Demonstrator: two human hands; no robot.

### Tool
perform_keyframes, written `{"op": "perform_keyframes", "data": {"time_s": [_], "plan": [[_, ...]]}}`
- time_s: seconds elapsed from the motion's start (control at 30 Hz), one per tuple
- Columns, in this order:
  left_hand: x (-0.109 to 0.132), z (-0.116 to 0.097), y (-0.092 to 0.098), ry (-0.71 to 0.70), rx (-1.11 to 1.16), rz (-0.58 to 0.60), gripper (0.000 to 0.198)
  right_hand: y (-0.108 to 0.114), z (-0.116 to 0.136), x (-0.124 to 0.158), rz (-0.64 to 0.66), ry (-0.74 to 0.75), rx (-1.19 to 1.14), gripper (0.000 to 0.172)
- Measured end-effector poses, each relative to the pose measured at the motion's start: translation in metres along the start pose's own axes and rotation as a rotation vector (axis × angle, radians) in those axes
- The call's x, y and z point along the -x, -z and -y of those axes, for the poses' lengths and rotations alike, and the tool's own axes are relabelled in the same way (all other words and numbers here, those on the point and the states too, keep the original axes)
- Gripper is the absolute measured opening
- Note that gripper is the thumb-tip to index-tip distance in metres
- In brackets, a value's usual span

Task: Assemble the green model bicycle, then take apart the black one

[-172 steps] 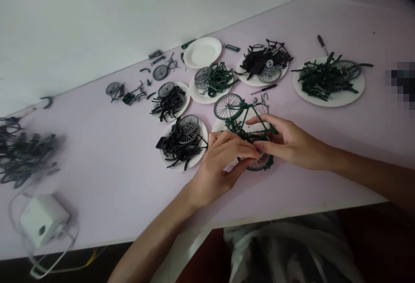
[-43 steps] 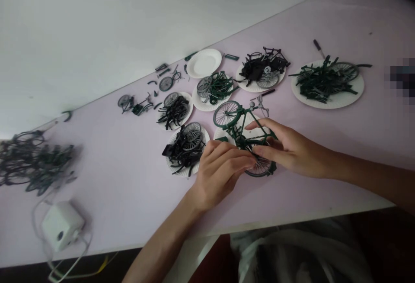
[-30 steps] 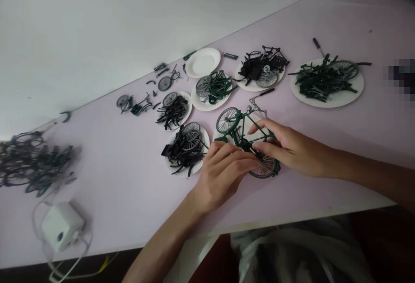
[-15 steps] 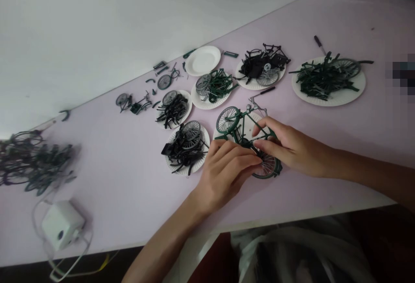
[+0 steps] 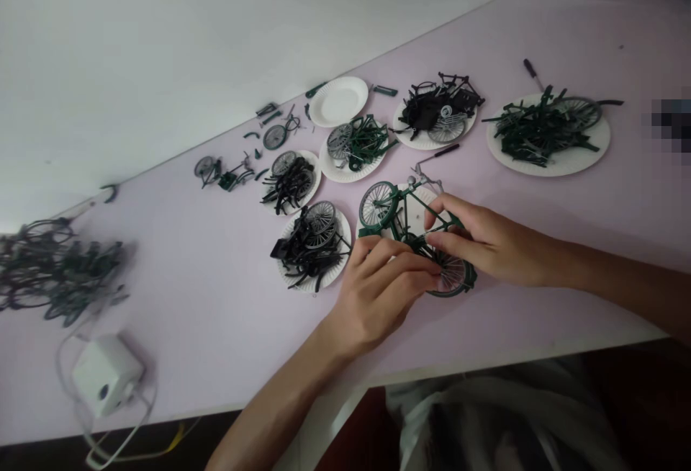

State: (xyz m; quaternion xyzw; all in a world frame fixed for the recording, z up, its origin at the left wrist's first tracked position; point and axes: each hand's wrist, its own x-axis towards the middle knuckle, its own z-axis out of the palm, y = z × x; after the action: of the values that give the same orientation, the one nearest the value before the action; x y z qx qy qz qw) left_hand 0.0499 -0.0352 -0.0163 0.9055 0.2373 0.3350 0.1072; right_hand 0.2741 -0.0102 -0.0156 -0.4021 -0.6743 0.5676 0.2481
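White plates [image 5: 591, 161] hold parts [image 5: 540, 132]; one [image 5: 414, 208] underlies a bicycle [image 5: 411, 239].

toy bicycle [image 5: 412, 238] | green, grey-spoked | side up | over white plate [image 5: 414, 209]

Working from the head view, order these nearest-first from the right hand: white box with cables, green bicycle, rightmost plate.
1. Green bicycle: touching the right hand.
2. Rightmost plate: farther back, to that hand's right.
3. White box: far left, by far the most distant.
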Motion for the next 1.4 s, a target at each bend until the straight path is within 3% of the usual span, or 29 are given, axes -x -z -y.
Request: {"op": "perform_keyframes", "data": {"time_s": [0.1,0.2,0.27,0.33,0.4,0.53,0.63,0.7,0.8,1.03,1.3,1.4], "plan": [[0.0,0.0,0.008,-0.065,-0.087,0.053,0.014,0.005,0.003,0.001,0.073,0.004,-0.016,0.025],[0.0,0.007,0.021,-0.098,-0.153,-0.053,0.005,0.01,0.008,0.005,0.216,-0.026,0.045,0.031],[0.0,0.016,0.03,-0.025,-0.16,-0.198,0.011,0.014,0.011,0.008,0.304,-0.015,0.105,0.03],[0.001,0.026,0.038,0.13,-0.077,-0.246,0.02,0.016,0.013,0.011,0.376,0.011,0.142,0.028],[0.002,0.033,0.042,0.252,0.05,-0.148,0.029,0.017,0.014,0.012,0.436,0.031,0.168,0.026],[0.002,0.037,0.044,0.294,0.266,0.152,0.039,0.018,0.016,0.011,0.495,0.051,0.234,0.022],[0.004,0.035,0.042,0.316,0.349,0.283,0.044,0.018,0.019,0.011,0.452,0.072,0.353,0.018],[0.005,0.033,0.041,0.336,0.318,0.292,0.044,0.018,0.02,0.012,0.381,0.102,0.45,0.017],[0.007,0.031,0.04,0.355,0.275,0.242,0.035,0.02,0.021,0.014,0.323,0.09,0.507,0.021],[0.008,0.029,0.039,0.376,0.381,0.172,0.025,0.028,0.024,0.013,0.306,-0.118,0.414,0.033],[0.003,0.04,0.036,0.424,0.266,-0.027,0.037,0.037,0.016,0.015,0.216,0.006,0.47,0.035],[0.004,0.05,0.035,0.537,0.009,-0.108,0.04,0.044,0.015,0.012,0.009,0.067,0.373,0.034]]}}
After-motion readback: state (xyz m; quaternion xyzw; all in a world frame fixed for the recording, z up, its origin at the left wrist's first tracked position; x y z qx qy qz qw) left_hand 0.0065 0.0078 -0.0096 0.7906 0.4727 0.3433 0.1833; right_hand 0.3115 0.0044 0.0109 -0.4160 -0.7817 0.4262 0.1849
